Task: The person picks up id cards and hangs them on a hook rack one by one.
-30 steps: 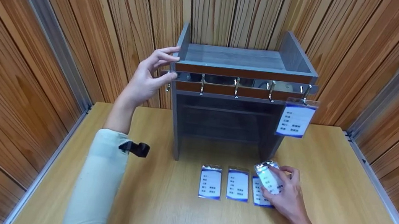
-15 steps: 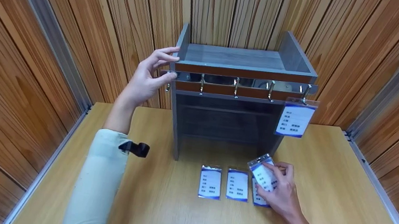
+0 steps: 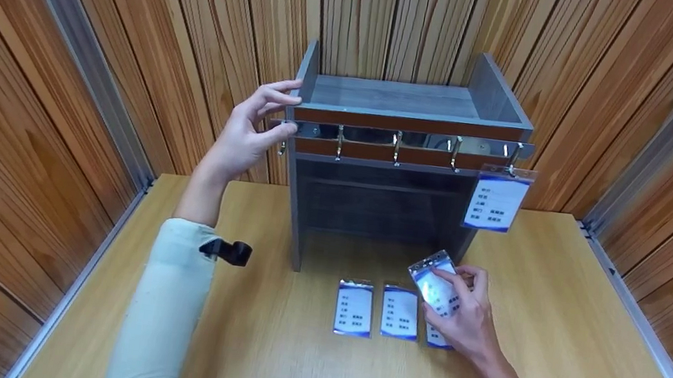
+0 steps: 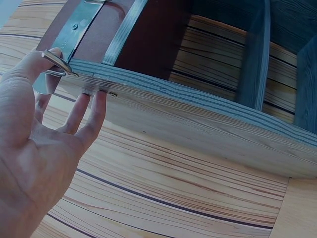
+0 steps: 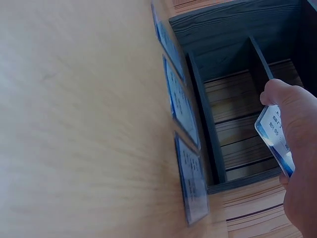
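Entry, left to right, as I read it from the remote station.

1. Left hand (image 3: 247,133): fingers straight and spread, laid against the left end of the grey shelf unit (image 3: 410,98), thumb touching the leftmost hook (image 4: 58,63). It grips nothing; I judge it is steadying the unit.

2. Hook rail (image 3: 408,140): a shiny strip across the unit's front with five hooks. The four to the left are bare; the rightmost carries a hanging badge (image 3: 496,200), a clear sleeve with a blue-and-white card.

3. Table badges: two lie flat side by side on the wooden table (image 3: 263,348), the left badge (image 3: 354,308) and the middle badge (image 3: 401,313). A third badge (image 3: 435,337) lies just right of them, mostly hidden under the right hand.

4. Right hand (image 3: 465,320): fingers and thumb pinch the held badge (image 3: 435,288), lifted clear of the table and tilted, in front of the unit's open lower bay.

Step in hand, by my judgement: the badge is picked up and on its way to the rail. The next move calls for raising it to a bare hook, probably the one beside the hanging badge, and lining the slot at its top edge onto the hook tip; I cannot make out the slot.

In the way: the hanging badge just beside that hook could be knocked. Wood-panelled walls (image 3: 100,54) close in on three sides.
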Demonstrator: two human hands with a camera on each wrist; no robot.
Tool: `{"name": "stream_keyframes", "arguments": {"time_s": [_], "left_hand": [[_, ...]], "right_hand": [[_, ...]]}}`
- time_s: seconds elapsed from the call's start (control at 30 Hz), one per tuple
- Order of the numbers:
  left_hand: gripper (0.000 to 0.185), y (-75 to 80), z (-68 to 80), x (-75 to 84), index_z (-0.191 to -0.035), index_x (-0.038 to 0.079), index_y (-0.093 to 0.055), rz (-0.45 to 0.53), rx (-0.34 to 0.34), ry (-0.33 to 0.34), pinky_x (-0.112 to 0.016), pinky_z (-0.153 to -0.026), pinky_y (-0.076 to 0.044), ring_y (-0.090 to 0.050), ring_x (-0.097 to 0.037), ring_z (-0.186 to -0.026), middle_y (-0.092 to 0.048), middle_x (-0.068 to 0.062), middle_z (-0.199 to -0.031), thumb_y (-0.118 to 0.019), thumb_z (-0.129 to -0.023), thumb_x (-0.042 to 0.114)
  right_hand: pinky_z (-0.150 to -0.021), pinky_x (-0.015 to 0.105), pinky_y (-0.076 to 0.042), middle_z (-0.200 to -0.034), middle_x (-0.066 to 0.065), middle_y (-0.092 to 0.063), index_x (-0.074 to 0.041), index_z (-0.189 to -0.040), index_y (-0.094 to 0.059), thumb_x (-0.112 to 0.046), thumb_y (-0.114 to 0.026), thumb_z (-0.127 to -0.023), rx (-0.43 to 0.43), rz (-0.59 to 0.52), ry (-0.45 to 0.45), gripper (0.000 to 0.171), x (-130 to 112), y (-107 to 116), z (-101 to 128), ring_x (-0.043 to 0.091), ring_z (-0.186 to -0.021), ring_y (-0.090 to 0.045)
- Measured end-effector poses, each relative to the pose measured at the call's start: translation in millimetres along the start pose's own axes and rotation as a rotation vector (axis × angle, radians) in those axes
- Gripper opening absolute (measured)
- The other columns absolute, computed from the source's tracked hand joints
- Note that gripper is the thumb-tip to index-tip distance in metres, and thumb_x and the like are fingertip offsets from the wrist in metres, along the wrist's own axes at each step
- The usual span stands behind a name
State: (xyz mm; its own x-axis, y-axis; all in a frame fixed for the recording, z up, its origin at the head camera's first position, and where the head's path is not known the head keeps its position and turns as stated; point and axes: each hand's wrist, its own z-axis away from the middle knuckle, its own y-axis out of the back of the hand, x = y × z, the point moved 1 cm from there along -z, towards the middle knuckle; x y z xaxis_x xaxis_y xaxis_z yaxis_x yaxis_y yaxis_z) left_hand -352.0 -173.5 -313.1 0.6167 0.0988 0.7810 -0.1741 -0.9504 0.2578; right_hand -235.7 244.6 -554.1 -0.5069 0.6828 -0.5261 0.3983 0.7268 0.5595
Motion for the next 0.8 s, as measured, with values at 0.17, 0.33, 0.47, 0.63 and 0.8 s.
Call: {"name": "stream_keyframes", "arguments": {"time_s": [0.17, 0.33, 0.47, 0.63, 0.8], "left_hand": [[0.032, 1.1, 0.6, 1.0, -0.141, 0.001, -0.064, -0.002, -0.001, 0.011, -0.064, -0.135, -0.037, -0.048, -0.036, -0.163, -0.048, -0.011, -0.176, -0.068, -0.109, 0.002], [0.033, 1.2, 0.6, 1.6, -0.142, 0.002, -0.064, 0.006, -0.001, 0.031, -0.064, -0.134, -0.038, -0.048, -0.035, -0.162, -0.048, -0.009, -0.176, -0.068, -0.108, 0.002], [0.034, 0.4, 0.0, 0.6, -0.142, 0.001, -0.064, 0.002, -0.003, 0.03, -0.066, -0.135, -0.036, -0.048, -0.035, -0.163, -0.049, -0.009, -0.176, -0.068, -0.109, 0.002], [0.034, -0.1, 0.0, -0.9, -0.142, 0.0, -0.063, 0.002, 0.0, 0.029, -0.064, -0.136, -0.036, -0.048, -0.035, -0.163, -0.048, -0.009, -0.177, -0.068, -0.109, 0.002], [0.035, 0.0, -0.2, -1.2, -0.143, -0.001, -0.062, 0.001, 0.001, 0.032, -0.063, -0.136, -0.037, -0.047, -0.035, -0.164, -0.048, -0.009, -0.177, -0.068, -0.109, 0.003]], "right_hand": [[-0.099, 0.006, -0.039, -0.137, 0.024, -0.052, -0.007, -0.134, -0.077, -0.001, -0.099, -0.073, 0.023, -0.037, 0.016, 0.065, -5.6, -2.0, -7.3, 0.024, -0.123, -0.054], [-0.092, 0.013, -0.039, -0.134, 0.027, -0.051, -0.005, -0.133, -0.077, -0.002, -0.096, -0.073, 0.061, -0.071, 0.069, 0.063, -11.2, -3.4, -16.3, 0.013, -0.122, -0.047], [-0.093, 0.011, -0.039, -0.135, 0.026, -0.051, -0.005, -0.135, -0.076, -0.002, -0.096, -0.073, 0.075, -0.078, 0.08, 0.065, -16.8, -2.3, -22.0, 0.01, -0.123, -0.045], [-0.098, 0.005, -0.039, -0.138, 0.026, -0.051, -0.004, -0.14, -0.073, 0.0, -0.097, -0.074, 0.073, -0.075, 0.077, 0.071, -23.8, -0.2, -29.1, 0.012, -0.127, -0.047], [-0.105, 0.001, -0.041, -0.142, 0.026, -0.051, -0.002, -0.149, -0.067, 0.001, -0.097, -0.075, 0.088, -0.088, 0.074, 0.079, -30.1, 1.2, -35.7, 0.01, -0.133, -0.047]]}}
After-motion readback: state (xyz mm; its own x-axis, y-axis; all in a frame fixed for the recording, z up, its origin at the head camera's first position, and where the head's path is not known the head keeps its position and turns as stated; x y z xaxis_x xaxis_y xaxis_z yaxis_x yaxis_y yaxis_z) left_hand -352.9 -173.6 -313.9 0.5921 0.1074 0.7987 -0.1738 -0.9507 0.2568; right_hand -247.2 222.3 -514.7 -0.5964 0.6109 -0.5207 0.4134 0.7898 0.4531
